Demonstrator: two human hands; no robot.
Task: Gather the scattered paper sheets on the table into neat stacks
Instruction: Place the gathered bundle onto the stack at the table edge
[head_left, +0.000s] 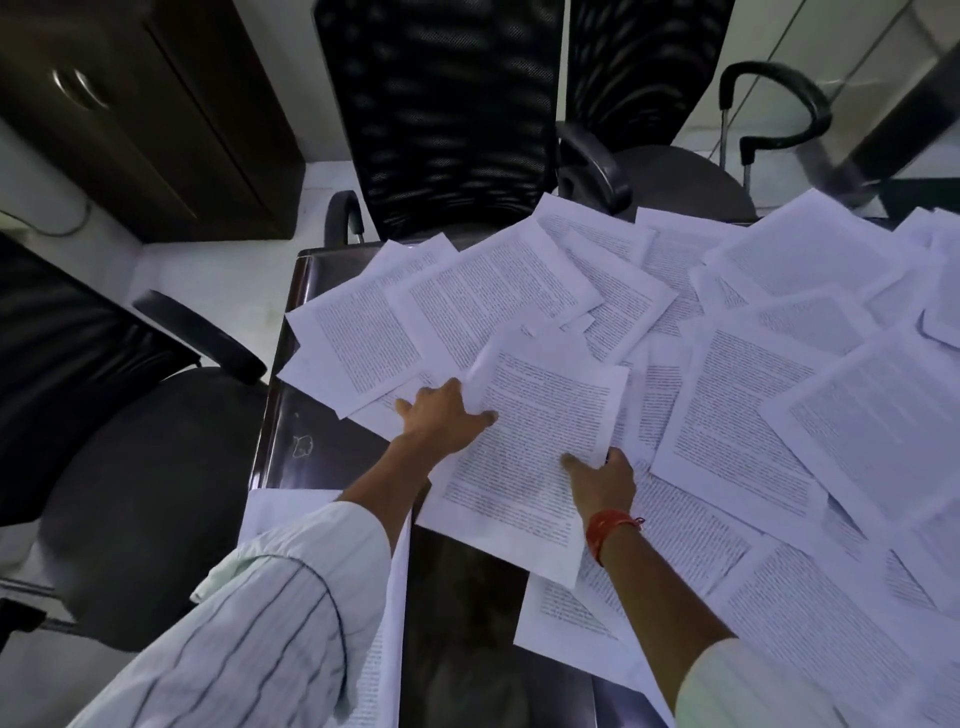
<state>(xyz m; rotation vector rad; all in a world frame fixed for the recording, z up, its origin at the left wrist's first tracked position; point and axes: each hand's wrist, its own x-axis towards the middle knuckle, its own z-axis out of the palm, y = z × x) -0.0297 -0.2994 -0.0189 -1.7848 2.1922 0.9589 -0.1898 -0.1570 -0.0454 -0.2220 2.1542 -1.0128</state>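
Observation:
Many white printed paper sheets lie scattered and overlapping across the dark table. A small bundle of sheets sits tilted near the middle, slightly lifted at its left edge. My left hand grips that bundle's left edge, thumb on top and fingers tucked under. My right hand pinches its right edge, thumb on the page; a red thread is tied around that wrist. More sheets lie under my left sleeve at the near table edge.
A black mesh office chair stands behind the table's far edge, a second chair to its right and a third at the left. A dark wooden cabinet is at the top left.

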